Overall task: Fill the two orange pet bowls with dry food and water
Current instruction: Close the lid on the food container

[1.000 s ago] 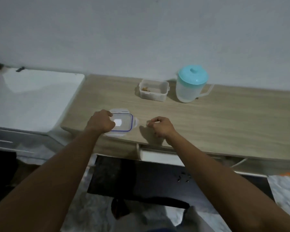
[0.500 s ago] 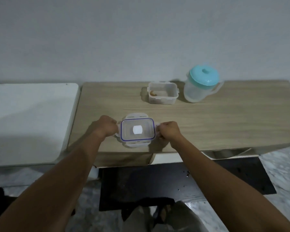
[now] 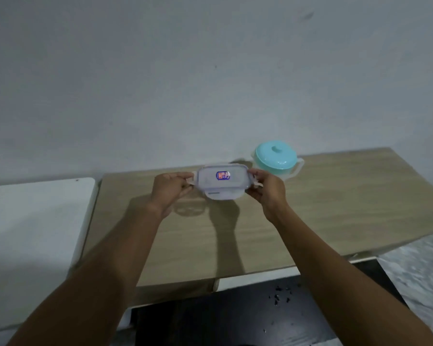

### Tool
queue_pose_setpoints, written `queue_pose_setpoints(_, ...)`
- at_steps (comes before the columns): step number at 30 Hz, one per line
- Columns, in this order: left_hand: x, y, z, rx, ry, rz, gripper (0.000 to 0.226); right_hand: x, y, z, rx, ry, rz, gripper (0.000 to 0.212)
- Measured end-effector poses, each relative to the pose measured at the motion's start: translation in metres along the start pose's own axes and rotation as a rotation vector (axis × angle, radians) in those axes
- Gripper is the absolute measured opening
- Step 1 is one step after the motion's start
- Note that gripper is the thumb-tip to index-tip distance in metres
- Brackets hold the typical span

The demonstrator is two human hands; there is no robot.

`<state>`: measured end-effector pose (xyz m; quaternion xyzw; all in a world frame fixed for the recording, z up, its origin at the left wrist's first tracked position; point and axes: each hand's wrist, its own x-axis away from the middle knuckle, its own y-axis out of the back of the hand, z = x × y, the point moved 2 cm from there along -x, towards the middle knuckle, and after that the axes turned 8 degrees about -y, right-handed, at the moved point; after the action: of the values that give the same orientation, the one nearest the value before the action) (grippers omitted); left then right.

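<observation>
A clear plastic container lid (image 3: 221,182) with a blue seal and a small sticker is held up in the air over the far side of the wooden table (image 3: 335,211). My left hand (image 3: 170,189) pinches its left clip and my right hand (image 3: 268,187) pinches its right clip. Behind the lid stands a clear water jug with a teal lid (image 3: 276,159), its handle to the right. The food container is hidden behind the lid. No orange bowls are in view.
A white surface (image 3: 33,236) adjoins the table on the left. The grey wall rises right behind the table. Below the table's front edge lies a dark mat (image 3: 248,318) with a few dark crumbs, and patterned floor shows at the right.
Both hands lifted the lid off the table's near edge and carried it up and away toward the jug. The lid now covers the food container from view.
</observation>
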<state>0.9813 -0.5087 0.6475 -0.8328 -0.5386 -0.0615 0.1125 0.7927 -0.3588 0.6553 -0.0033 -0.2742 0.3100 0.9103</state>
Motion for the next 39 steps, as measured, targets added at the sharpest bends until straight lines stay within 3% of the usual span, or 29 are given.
queue_pose_setpoints(4, -0.022, -0.02, 0.016, 0.049, 0.008, -0.056, 0.009, -0.029, 0.004, -0.006, 0.233, 0.15, -0.027, 0.022)
queue_pose_setpoints(8, -0.056, -0.037, 0.044, -0.188, -0.056, -0.191, 0.038, -0.065, -0.008, -0.018, 0.645, 0.301, -0.053, 0.053)
queue_pose_setpoints(12, -0.078, -0.046, 0.062, -0.209, -0.05, -0.308, 0.041, -0.094, -0.017, -0.032, 0.804, 0.33, -0.096, 0.052)
queue_pose_setpoints(19, -0.067, -0.042, 0.071, -0.2, -0.08, -0.326, 0.043, -0.095, -0.01, -0.046, 0.714, 0.272, -0.088, 0.053)
queue_pose_setpoints(30, 0.001, -0.023, 0.085, -0.121, 0.016, -0.319, 0.045, -0.04, 0.016, -0.08, 0.595, 0.267, -0.065, 0.054)
queue_pose_setpoints(34, 0.009, -0.025, 0.086, -0.187, 0.058, -0.342, 0.028, -0.032, 0.018, -0.085, 0.515, 0.235, -0.022, 0.029)
queue_pose_setpoints(39, 0.005, -0.024, 0.087, -0.176, 0.123, -0.317, 0.025, -0.034, 0.02, -0.081, 0.467, 0.209, 0.049, 0.03)
